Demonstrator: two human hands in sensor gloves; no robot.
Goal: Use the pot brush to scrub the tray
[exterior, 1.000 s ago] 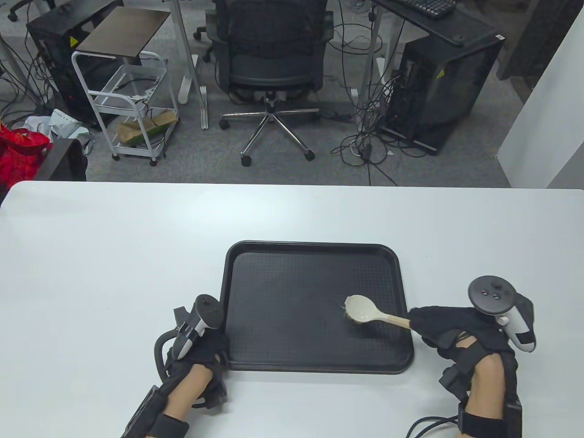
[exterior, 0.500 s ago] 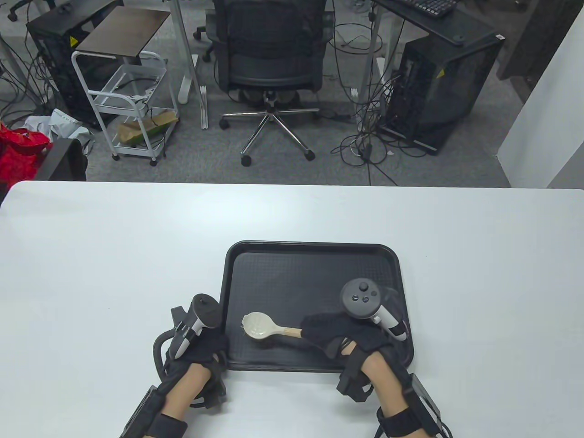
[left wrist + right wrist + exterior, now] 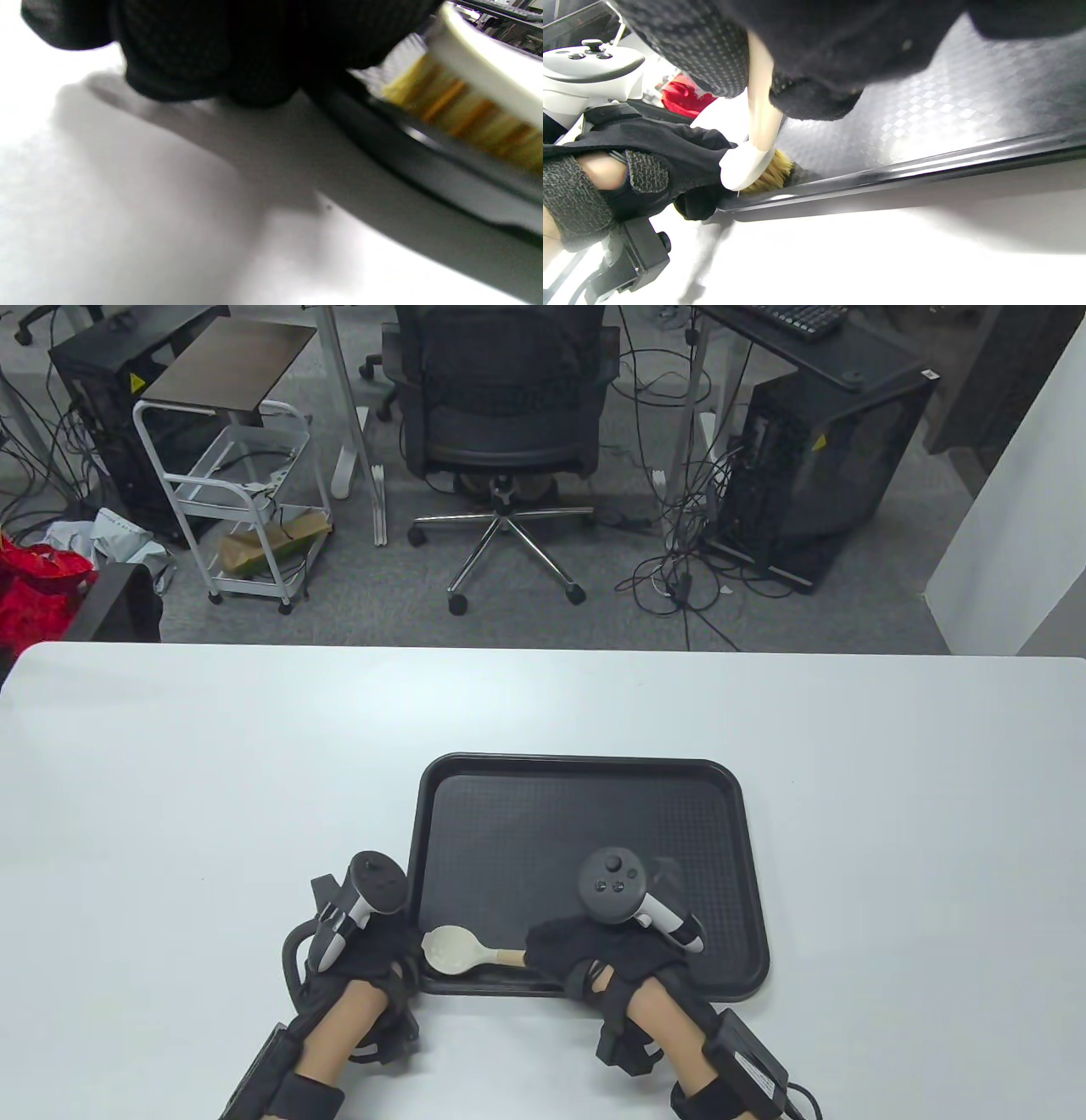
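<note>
Mid-scrub, pot brush at the tray lower-left corner.
Your right hand fingers grasp the handle; left hand steadies the rim, grip unclear. Next, sweep right.

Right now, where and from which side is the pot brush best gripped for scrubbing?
By its pale handle, coming from the tray's right, as the right hand does. The handle runs rightward from the round head, whose bristles face down on the tray at its near left corner, beside the left hand.
</note>
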